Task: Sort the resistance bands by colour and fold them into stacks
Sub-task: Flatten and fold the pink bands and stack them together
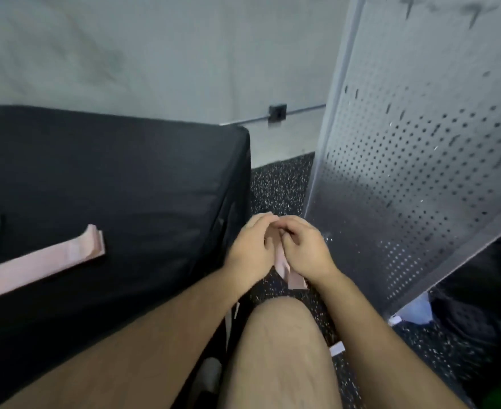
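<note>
Head view: left hand and right hand met, both pinching a pink band.
Held over speckled floor, beside black-draped table; folded pink band lay there; pegboard stood right.

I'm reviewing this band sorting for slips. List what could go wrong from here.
The left hand and right hand pinch the pink band past the table edge, over the speckled floor; a slip would likely drop it there. Its loose end dangles below the hands, so the fold may come out crooked.
</note>
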